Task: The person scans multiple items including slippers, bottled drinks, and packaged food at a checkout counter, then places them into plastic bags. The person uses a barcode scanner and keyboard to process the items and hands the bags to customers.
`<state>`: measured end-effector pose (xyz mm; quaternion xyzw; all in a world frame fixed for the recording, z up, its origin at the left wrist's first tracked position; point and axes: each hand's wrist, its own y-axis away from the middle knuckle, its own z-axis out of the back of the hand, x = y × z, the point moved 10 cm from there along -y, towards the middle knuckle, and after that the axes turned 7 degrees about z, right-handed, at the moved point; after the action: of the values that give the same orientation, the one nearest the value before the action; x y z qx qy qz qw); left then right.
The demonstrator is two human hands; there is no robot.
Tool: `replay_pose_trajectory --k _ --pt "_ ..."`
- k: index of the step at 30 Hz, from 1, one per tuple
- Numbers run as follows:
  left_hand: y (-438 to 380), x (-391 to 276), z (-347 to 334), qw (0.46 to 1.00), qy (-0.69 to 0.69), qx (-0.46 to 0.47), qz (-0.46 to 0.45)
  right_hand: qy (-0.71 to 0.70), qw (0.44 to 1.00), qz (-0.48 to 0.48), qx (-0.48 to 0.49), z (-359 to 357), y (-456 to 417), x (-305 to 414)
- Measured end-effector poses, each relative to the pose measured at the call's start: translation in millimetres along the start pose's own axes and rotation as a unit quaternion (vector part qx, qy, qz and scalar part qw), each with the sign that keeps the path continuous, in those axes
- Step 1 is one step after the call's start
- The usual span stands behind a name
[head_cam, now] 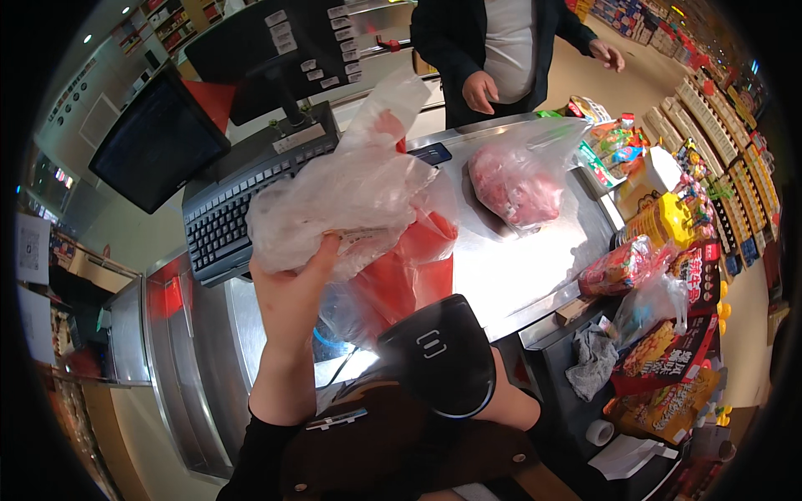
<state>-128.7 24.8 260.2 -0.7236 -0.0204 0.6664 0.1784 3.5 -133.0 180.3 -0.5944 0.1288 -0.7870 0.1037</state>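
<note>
My left hand (304,275) grips a crumpled, translucent plastic bag (351,194), with the thumb beside a printed label on it. What lies inside this bag is not clear. Below and beside it, a red plastic bag (420,263) is partly covered by clear film. A black handheld barcode scanner (445,357) is raised in front of my apron. My right hand (498,394) is behind the scanner, with the wrist showing and the fingers hidden. Further right, a clear bag with pinkish-red contents (517,181) rests on the metal counter (532,269).
A keyboard (238,219) and dark monitor (160,141) stand at the left. A phone (432,153) lies behind the bags. Packaged snacks (617,266), a grey cloth (592,363) and a tape roll (599,432) are at the right. Another person (495,56) stands across the counter.
</note>
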Motion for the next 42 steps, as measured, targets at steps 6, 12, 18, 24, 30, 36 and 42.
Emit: replay_pose_trajectory --k 6,12,18,24,30,36,42 --pt "60.5 -54.3 96.2 0.892 -0.111 -0.272 -0.344 0.047 0.968 0.033 -0.243 59.9 39.4 -37.7" --pt "103.8 -23.8 -147.1 0.843 -0.206 0.351 -0.351 -0.159 0.709 0.000 -0.687 148.1 121.3 -114.7" --pt "128.8 231.8 -259.7 0.597 -0.650 0.429 -0.192 -0.058 0.768 -0.190 -0.609 192.0 137.9 -198.6" --pt "53.0 283.7 -319.4 0.514 -0.726 0.454 -0.059 0.084 0.864 -0.296 -0.398 157.6 96.2 -244.9" --pt "-21.4 244.5 -360.6 0.720 -0.596 0.232 -0.269 0.066 0.858 -0.276 -0.429 167.7 90.5 -232.9" --pt "18.2 305.7 -362.6 0.628 -0.595 0.373 -0.336 -0.023 0.823 -0.240 -0.515 183.0 104.7 -249.5" --pt "48.4 318.4 -349.7 0.639 -0.616 0.384 -0.254 -0.047 0.855 -0.127 -0.501 207.5 65.8 -245.3"
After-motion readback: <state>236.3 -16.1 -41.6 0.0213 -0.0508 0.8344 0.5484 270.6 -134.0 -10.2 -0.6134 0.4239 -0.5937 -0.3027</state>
